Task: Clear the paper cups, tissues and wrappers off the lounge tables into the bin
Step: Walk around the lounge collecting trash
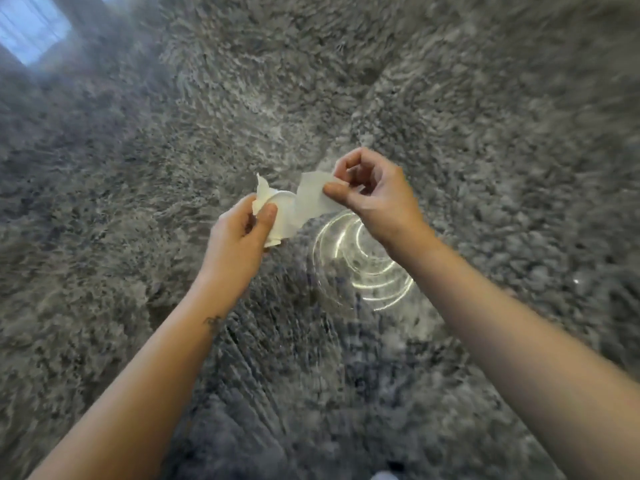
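My left hand (242, 233) grips a white paper cup (282, 220) with a bit of tissue sticking up behind it. A white tissue (313, 199) hangs between thumb and fingers of my right hand (374, 195), which pinches it just right of the cup. Both hands are held over a transparent round bin (363, 268), whose rings glint below my right wrist. The view is blurred by motion.
A shaggy grey carpet (450, 98) fills nearly the whole view around the clear container. A bright window patch (31, 29) shows at the top left corner. No table is in view.
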Tool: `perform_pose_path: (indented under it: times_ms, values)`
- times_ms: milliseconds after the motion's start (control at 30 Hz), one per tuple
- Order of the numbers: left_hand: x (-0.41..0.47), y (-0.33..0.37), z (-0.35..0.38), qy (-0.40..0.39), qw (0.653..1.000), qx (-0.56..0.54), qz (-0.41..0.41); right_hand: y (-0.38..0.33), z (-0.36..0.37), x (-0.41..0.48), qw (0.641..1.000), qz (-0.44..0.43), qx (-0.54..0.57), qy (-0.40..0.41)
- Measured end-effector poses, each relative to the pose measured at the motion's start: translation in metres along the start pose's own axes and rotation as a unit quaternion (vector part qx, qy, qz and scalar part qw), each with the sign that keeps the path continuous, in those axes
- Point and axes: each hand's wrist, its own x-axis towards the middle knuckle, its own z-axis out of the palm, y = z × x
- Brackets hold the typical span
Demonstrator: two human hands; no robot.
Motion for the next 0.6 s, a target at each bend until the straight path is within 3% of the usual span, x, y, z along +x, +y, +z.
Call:
perform_pose_path:
  times_ms: [133,233,433,600]
  values:
    - [-0.036,0.126,0.013,-0.107,0.991,-0.085,-0.005,-0.104,-0.048,-0.052,0.995,0.068,-0.028,0.071]
    - [-0.063,0.223,0.004,-0.172,0.981,-0.086,0.013,-0.192,-0.08,-0.086,0.99,0.082,-0.033,0.11]
    - [-0.108,0.425,-0.035,-0.22,0.969,-0.011,0.114,-0.389,-0.132,-0.138,0.972,0.039,-0.048,0.226]
    - [-0.133,0.582,-0.072,-0.249,0.947,0.037,0.197,-0.524,-0.187,-0.187,0.941,0.053,-0.074,0.326]
